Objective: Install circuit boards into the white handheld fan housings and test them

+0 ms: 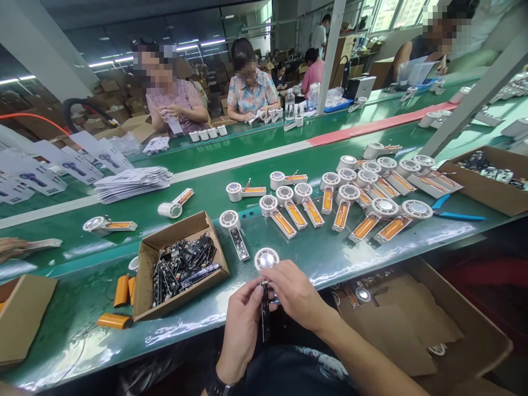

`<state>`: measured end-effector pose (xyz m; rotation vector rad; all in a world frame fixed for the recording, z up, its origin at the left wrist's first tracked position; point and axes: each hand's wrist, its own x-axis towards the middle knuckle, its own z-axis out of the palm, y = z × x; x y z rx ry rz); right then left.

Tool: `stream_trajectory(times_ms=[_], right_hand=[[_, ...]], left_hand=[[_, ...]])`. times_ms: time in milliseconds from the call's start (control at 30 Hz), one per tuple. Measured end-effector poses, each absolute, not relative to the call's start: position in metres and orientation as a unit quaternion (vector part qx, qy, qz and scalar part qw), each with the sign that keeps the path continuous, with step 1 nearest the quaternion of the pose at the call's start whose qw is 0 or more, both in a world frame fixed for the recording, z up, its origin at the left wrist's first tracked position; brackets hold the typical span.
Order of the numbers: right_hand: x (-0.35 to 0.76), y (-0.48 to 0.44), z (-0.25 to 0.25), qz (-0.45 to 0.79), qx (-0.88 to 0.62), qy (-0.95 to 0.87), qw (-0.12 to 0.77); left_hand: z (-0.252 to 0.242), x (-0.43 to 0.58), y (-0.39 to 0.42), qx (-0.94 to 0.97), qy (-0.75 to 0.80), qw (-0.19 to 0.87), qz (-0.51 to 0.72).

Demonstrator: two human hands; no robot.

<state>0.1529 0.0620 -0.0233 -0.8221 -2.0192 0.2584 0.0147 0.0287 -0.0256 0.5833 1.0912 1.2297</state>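
Just past the table's front edge, my left hand (243, 313) is closed round a long black circuit board (265, 316), thumb on top. My right hand (295, 289) is closed with its fingertips at the neck of a small white handheld fan (267, 258), right where the board's upper end is. Fingers hide that joint, so I cannot tell whether the board sits inside the fan's handle. Just beyond lies another white fan (230, 219) with a black board (239, 243) along its handle. Left of my hands stands a cardboard box (223, 258) full of black circuit boards (181, 269).
Several white fans (303, 191) with orange batteries lie to the right, near blue-handled pliers (457, 214). Loose orange batteries (114, 320) sit left of the box. Another person's hand (12, 247) reaches in at the left. Co-workers (251, 91) sit across the belt (247, 157).
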Motion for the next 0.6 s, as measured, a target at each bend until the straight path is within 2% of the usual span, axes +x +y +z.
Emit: stream_trajectory(times_ms=[167, 300, 433, 600], right_hand=[[0.1515, 0.0609, -0.0258, 0.103, -0.325, -0.821, 0.459], [0.1515, 0.058, -0.0217, 0.1, -0.338, -0.837, 0.418], [0.1523, 0.0577, -0.0197, 0.108, -0.338, -0.849, 0.391], [0.1506, 0.0599, -0.0255, 0.134, -0.333, -0.815, 0.455]], left_hand=[[-0.0259, 0.0126, 0.0294, 0.291, 0.499, 0.615, 0.536], [-0.023, 0.0114, 0.0293, 0.339, 0.531, 0.569, 0.529], [-0.0247, 0.0094, 0.0273, 0.357, 0.533, 0.566, 0.517], [-0.0268, 0.0086, 0.0264, 0.322, 0.514, 0.595, 0.528]])
